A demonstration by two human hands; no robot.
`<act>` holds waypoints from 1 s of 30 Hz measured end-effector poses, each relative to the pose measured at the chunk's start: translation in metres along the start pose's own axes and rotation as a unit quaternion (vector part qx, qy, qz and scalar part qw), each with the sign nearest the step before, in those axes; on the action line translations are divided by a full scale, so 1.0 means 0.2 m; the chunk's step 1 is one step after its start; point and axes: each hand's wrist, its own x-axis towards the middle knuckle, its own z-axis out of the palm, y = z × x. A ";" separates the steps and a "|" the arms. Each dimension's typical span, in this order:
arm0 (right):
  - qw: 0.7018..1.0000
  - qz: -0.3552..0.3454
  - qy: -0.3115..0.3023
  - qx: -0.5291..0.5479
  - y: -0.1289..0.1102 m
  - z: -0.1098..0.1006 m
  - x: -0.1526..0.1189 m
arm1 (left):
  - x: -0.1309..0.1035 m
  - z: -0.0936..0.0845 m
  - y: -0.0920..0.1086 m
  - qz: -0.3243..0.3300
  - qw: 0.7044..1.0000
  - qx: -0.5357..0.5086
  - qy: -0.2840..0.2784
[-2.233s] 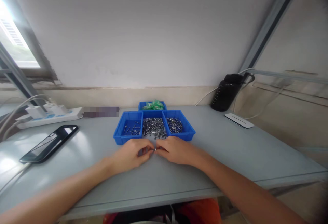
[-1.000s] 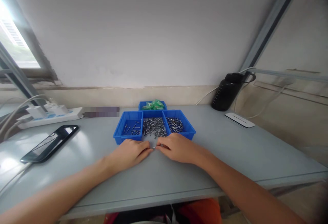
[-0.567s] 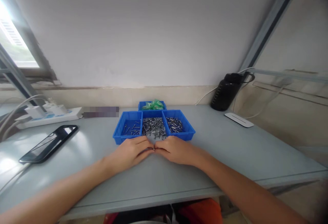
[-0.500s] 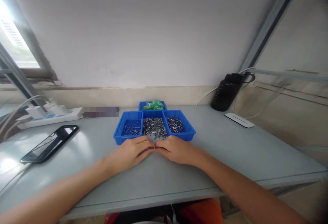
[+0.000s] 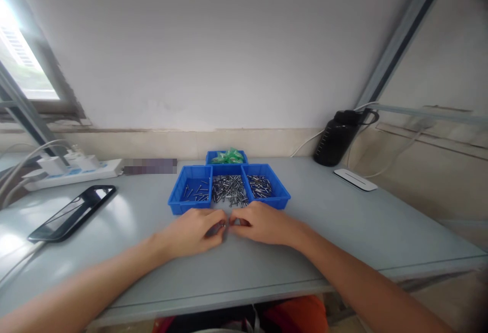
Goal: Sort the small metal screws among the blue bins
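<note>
Both my hands rest on the grey table [image 5: 343, 231] just in front of a group of blue trays. My left hand [image 5: 194, 231] and my right hand [image 5: 263, 223] meet fingertip to fingertip, pinching a small metal part [image 5: 224, 226] between them; its shape is too small to tell. The left tray [image 5: 190, 193] holds a few dark screws, the middle tray [image 5: 229, 190] a heap of silver pins, the right tray [image 5: 263, 186] more metal pins. A rear tray [image 5: 227, 157] holds green pieces.
A black phone [image 5: 72, 213] lies at the left. Behind it sits a white power strip [image 5: 72, 173] with chargers and cables. A black water bottle [image 5: 337, 137] and a flat white device [image 5: 355, 179] stand at the back right, near the wall.
My fingertips stayed together in front of the trays. The left hand's fingers have curled in slightly around the small part and both hands shifted a little nearer to me.
</note>
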 end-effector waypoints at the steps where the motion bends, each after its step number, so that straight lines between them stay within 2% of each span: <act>1: 1.000 0.000 -0.001 0.004 0.00 -0.01 0.00 | 0.00 0.00 0.00 0.003 1.000 0.008 0.000; 7: 0.999 -0.028 0.016 -0.018 -0.01 -0.02 0.00 | 0.01 0.03 -0.02 0.016 0.999 0.030 0.007; 17: 0.999 -0.009 0.016 -0.043 -0.02 -0.02 0.00 | 0.00 0.04 -0.03 0.036 0.998 0.057 -0.019; 23: 0.999 0.013 0.014 -0.050 0.00 -0.02 0.00 | 0.01 0.03 -0.03 -0.012 0.995 0.094 0.010; 30: 0.999 0.016 -0.001 -0.050 0.00 0.01 0.00 | 0.00 0.03 -0.02 0.006 0.998 0.058 0.034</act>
